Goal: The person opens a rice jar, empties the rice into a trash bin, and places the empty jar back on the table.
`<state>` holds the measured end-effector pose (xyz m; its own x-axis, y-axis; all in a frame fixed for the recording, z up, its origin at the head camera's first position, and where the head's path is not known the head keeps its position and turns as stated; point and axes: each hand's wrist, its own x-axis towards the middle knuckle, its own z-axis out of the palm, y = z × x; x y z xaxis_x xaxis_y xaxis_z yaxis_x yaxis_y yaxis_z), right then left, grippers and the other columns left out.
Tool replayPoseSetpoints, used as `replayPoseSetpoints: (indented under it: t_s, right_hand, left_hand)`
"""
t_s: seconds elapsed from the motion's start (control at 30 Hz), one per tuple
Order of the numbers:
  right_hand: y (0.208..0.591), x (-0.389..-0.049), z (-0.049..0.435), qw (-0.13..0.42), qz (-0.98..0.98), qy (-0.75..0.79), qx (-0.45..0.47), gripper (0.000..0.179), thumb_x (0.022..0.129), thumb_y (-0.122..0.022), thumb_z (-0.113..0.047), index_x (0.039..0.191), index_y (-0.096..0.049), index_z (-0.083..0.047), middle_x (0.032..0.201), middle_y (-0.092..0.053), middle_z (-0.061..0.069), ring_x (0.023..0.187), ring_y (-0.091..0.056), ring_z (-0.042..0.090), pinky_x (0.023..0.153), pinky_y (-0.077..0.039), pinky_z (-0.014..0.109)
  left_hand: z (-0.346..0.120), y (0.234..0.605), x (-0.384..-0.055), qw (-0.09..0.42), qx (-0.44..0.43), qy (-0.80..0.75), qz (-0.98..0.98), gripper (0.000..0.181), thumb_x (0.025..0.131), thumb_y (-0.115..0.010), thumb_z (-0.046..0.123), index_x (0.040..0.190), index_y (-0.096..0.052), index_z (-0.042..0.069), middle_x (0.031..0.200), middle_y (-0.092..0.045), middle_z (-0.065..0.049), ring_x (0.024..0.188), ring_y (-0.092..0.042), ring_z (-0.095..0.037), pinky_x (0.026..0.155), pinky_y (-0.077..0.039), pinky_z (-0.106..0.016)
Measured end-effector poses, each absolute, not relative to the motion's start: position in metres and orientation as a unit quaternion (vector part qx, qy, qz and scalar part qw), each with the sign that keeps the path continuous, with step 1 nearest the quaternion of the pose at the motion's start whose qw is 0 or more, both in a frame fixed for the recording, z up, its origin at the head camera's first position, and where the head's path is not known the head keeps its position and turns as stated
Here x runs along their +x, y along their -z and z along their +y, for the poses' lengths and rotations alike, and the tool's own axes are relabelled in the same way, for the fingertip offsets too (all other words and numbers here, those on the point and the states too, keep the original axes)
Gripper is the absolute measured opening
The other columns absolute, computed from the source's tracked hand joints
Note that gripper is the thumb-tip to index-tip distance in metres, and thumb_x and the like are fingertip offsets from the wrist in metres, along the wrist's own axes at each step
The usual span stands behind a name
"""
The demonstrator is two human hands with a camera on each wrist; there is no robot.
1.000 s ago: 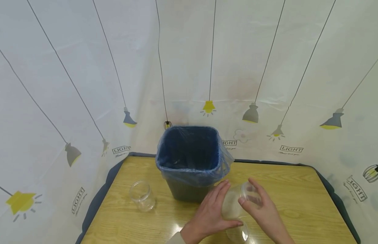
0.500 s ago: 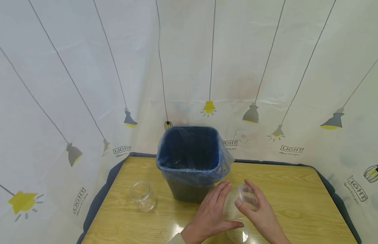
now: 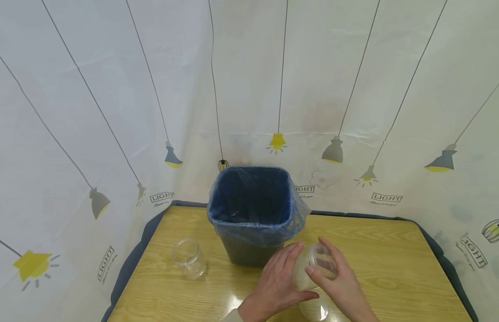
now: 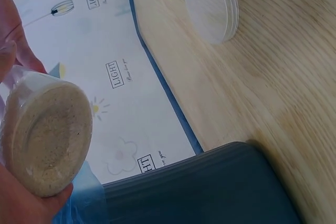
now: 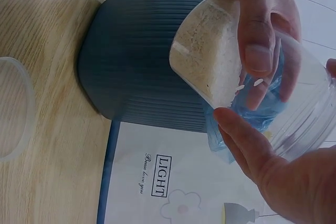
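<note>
Both hands hold a clear plastic jar (image 3: 303, 273) with white rice (image 5: 210, 51) gathered toward its base. It is tipped, its ringed neck toward the right hand. My left hand (image 3: 275, 284) grips the body near the base, thumb below and fingers above. My right hand (image 3: 342, 281) holds the neck end between thumb and fingers. In the left wrist view the rice-filled base (image 4: 50, 140) faces the camera. The jar's mouth is partly hidden by the fingers. A clear round lid (image 3: 315, 308) lies on the table beneath the hands.
A bin (image 3: 249, 255) with a blue liner (image 3: 253, 230) stands just behind the hands. To its left, a second clear jar (image 3: 190, 261) rests on the wooden table (image 3: 378, 259). A lamp-printed sheet (image 3: 249, 89) hangs around the table's back and sides.
The right hand and the jar's neck end have shifted left, closer to the left hand. The left hand has barely moved; the bin, second jar and lid stay in place.
</note>
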<state>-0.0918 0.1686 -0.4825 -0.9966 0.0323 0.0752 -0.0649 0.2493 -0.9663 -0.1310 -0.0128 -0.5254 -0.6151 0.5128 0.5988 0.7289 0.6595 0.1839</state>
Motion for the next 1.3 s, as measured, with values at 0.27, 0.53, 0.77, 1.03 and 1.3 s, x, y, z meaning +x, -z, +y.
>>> replayPoseSetpoints:
  t_s: [0.27, 0.53, 0.77, 1.03, 1.3]
  right_hand:
    - [0.482, -0.092, 0.164, 0.039, -0.792, -0.610, 0.010, 0.074, 0.094, -0.077, -0.020, 0.157, -0.040, -0.011, 0.148, -0.050, 0.021, 0.124, -0.060, 0.045, 0.086, -0.054, 0.026]
    - [0.479, -0.094, 0.162, 0.026, -0.792, -0.610, 0.006, 0.073, 0.094, -0.077, -0.022, 0.156, -0.041, -0.013, 0.143, -0.053, 0.021, 0.124, -0.059, 0.046, 0.090, -0.058, 0.040]
    - [0.477, -0.096, 0.162, -0.004, -0.792, -0.610, 0.017, 0.071, 0.095, -0.076, -0.024, 0.156, -0.040, -0.015, 0.144, -0.051, 0.022, 0.126, -0.057, 0.048, 0.092, -0.057, 0.053]
    - [0.475, -0.098, 0.162, -0.015, -0.809, -0.586, 0.050, 0.073, 0.095, -0.076, -0.024, 0.157, -0.040, -0.014, 0.147, -0.049, 0.023, 0.125, -0.057, 0.046, 0.087, -0.059, 0.041]
    - [0.474, -0.100, 0.161, 0.055, -0.883, -0.460, 0.079, 0.069, 0.098, -0.069, -0.037, 0.155, -0.044, -0.008, 0.144, -0.054, 0.017, 0.123, -0.057, 0.038, 0.088, -0.054, 0.050]
  left_hand:
    - [-0.016, 0.528, -0.131, 0.269, -0.348, 0.197, -0.876, 0.121, 0.061, -0.092, 0.066, 0.153, -0.041, 0.008, 0.141, -0.059, -0.004, 0.124, -0.060, -0.018, 0.101, -0.052, -0.033]
    - [-0.017, 0.531, -0.131, 0.278, -0.343, 0.201, -0.874, 0.115, 0.062, -0.092, 0.065, 0.150, -0.046, 0.007, 0.136, -0.060, -0.004, 0.121, -0.061, -0.018, 0.096, -0.054, -0.034]
    - [-0.019, 0.534, -0.129, 0.313, -0.341, 0.209, -0.861, 0.111, 0.060, -0.093, 0.065, 0.145, -0.050, 0.007, 0.131, -0.063, -0.004, 0.115, -0.063, -0.018, 0.088, -0.056, -0.032]
    - [-0.025, 0.532, -0.127, 0.338, -0.327, 0.206, -0.858, 0.106, 0.059, -0.094, 0.063, 0.140, -0.055, 0.006, 0.129, -0.064, -0.004, 0.112, -0.065, -0.018, 0.088, -0.056, -0.032]
    - [-0.033, 0.533, -0.129, 0.352, -0.325, 0.190, -0.857, 0.109, 0.057, -0.094, 0.064, 0.140, -0.054, 0.006, 0.127, -0.064, -0.003, 0.110, -0.065, -0.017, 0.085, -0.056, -0.033]
